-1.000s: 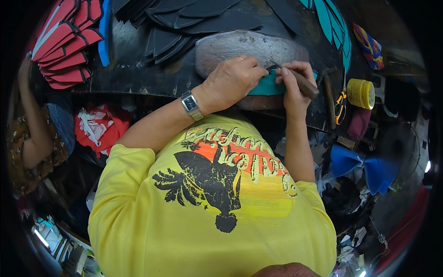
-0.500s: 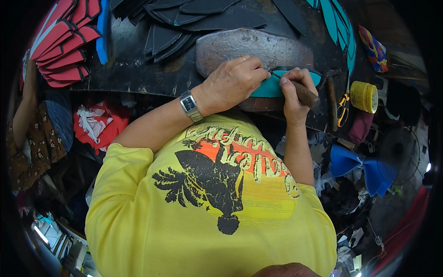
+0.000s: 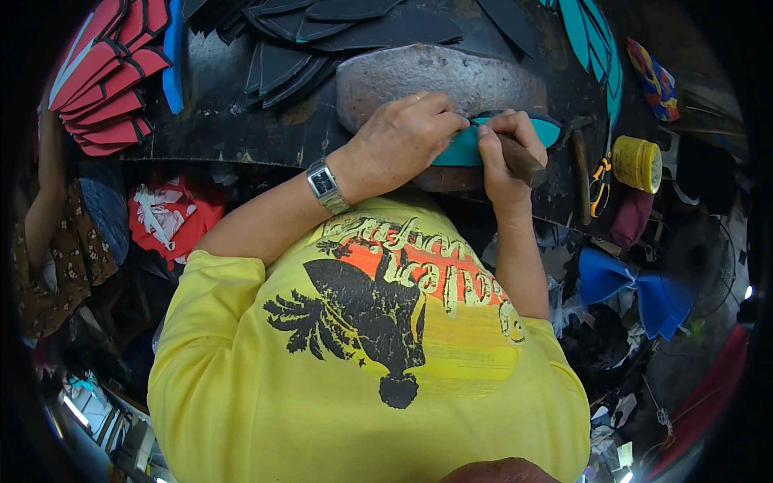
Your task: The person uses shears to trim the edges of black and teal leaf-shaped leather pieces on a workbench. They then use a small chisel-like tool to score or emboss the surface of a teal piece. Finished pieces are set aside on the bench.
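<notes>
A leaf-shaped teal piece (image 3: 460, 154) with a black edge lies at the near side of the worn slab (image 3: 439, 76). My left hand (image 3: 403, 137), with a watch on the wrist, is closed at the piece's far edge; its fingertips pinch there, and what is between them is too small to make out. My right hand (image 3: 506, 157) is wrapped round a wooden-handled tool (image 3: 522, 161), the handle's end pointing back toward me. The tool's working tip is hidden among the fingers, close to my left fingertips.
Black cut pieces (image 3: 386, 32) pile up beyond the slab. Red pieces (image 3: 113, 88) and a blue strip (image 3: 173, 60) lie at left, teal pieces (image 3: 592, 44) at far right. A hammer (image 3: 580, 173), orange-handled scissors (image 3: 599, 187) and a yellow tub (image 3: 636, 163) are right. Another person's arm (image 3: 48, 185) shows at left.
My right hand and the tool have moved slightly left, closer to my left fingertips. My left hand has shifted a little left and stays pinched at the teal piece's edge.
</notes>
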A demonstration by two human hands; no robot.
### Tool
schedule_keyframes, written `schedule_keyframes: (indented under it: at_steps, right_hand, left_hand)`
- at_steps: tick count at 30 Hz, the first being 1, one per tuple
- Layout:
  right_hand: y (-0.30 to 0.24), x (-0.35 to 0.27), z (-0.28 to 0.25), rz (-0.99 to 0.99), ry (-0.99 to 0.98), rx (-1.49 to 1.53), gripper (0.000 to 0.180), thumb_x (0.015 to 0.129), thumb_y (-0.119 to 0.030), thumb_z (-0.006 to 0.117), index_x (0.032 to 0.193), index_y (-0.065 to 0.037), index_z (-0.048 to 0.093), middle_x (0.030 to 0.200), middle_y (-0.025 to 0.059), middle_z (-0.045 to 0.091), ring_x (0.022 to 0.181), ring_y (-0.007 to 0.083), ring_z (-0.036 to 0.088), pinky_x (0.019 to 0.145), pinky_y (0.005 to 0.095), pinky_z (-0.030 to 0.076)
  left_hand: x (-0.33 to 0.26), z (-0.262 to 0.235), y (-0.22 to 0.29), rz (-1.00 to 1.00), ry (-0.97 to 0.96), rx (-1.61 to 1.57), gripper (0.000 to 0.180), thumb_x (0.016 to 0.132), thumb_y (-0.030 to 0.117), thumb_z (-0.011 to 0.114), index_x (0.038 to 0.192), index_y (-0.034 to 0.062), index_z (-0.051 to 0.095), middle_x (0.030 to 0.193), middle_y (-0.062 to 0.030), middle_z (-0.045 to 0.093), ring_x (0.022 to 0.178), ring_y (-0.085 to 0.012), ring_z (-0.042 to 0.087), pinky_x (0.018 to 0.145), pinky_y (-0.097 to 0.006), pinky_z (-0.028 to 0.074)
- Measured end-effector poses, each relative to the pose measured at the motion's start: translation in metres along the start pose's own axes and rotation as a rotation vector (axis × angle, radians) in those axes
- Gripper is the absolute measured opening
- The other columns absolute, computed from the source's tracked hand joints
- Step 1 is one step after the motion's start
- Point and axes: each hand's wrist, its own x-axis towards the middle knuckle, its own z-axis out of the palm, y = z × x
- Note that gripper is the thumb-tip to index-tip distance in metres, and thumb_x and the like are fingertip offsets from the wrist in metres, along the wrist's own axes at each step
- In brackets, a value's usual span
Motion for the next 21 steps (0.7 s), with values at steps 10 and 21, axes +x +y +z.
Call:
schedule_keyframes:
  at_steps: [10,21]
  right_hand:
    - [-0.006,-0.008,0.007,-0.133,0.025,-0.098,0.013,0.082,0.001,0.068,0.080,-0.001,0.054,0.069,0.0084,0.058,0.060,0.0162,0.057,0.059,0.0297,0.046]
    - [-0.004,-0.008,0.003,-0.032,0.028,0.094,0.013,0.082,0.004,0.066,0.083,-0.001,0.054,0.072,0.0079,0.061,0.064,0.0143,0.058,0.063,0.0281,0.048]
  left_hand:
    - [-0.017,-0.008,0.006,-0.078,0.053,0.017,0.021,0.082,0.006,0.071,0.103,0.0071,0.072,0.093,-0.0073,0.067,0.084,-0.0256,0.067,0.073,-0.035,0.055]
    - [-0.016,-0.007,0.005,-0.062,0.056,0.010,0.023,0.079,0.006,0.072,0.102,0.0066,0.072,0.093,-0.0069,0.066,0.085,-0.0248,0.067,0.074,-0.035,0.055]
